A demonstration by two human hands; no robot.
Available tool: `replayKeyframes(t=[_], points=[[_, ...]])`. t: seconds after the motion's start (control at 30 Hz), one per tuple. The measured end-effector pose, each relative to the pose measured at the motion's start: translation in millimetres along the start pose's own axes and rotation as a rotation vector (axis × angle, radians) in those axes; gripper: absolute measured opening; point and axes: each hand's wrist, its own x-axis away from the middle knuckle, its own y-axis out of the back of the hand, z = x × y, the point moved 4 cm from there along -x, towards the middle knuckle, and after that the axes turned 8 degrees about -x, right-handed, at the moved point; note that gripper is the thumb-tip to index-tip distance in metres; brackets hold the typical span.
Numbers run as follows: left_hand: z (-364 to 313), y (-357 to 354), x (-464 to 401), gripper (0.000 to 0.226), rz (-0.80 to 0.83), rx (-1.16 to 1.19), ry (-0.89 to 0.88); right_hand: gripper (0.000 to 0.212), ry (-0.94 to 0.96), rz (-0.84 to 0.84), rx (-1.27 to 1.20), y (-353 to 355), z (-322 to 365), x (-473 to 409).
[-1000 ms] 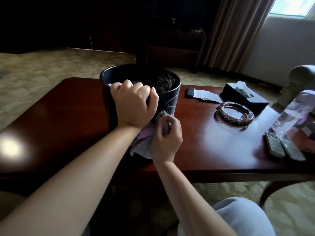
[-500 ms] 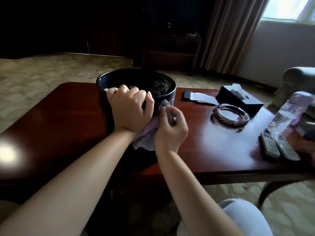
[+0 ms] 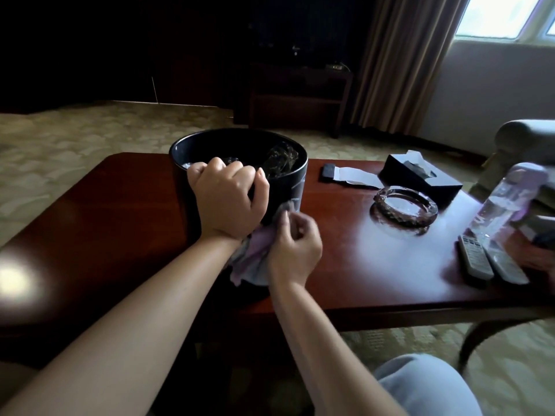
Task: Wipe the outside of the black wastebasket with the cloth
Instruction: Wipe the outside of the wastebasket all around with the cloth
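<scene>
While the black wastebasket (image 3: 288, 187) sits on the wooden table (image 3: 120, 211) at centre frame, the left hand (image 3: 228, 199) curls tight over its near rim, likely to keep it from sliding or turning. Right hand (image 3: 295, 244), just below and right, bunches the pale cloth (image 3: 255, 259) in closed fingers and presses it against the near outer wall for wiping.
</scene>
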Motion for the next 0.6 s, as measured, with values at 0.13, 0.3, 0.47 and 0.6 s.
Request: replayKeyframes(t=[0.13, 0.3, 0.47, 0.6], points=[[0, -1, 0, 0.034, 0.020, -0.009, 0.004, 0.003, 0.191, 0.046, -0.054, -15, 39, -18], [0, 0, 0, 0.034, 0.012, -0.007, -0.004, 0.005, -0.233, -0.056, 0.004, 12, -42, 2], [0, -1, 0, 0.035, 0.007, -0.002, -0.002, 0.015, -0.524, -0.034, 0.280, 41, -101, 38], [0, 0, 1, 0.035, 0.003, -0.006, -0.003, 0.015, -0.417, -0.071, 0.202, 25, -68, 25]])
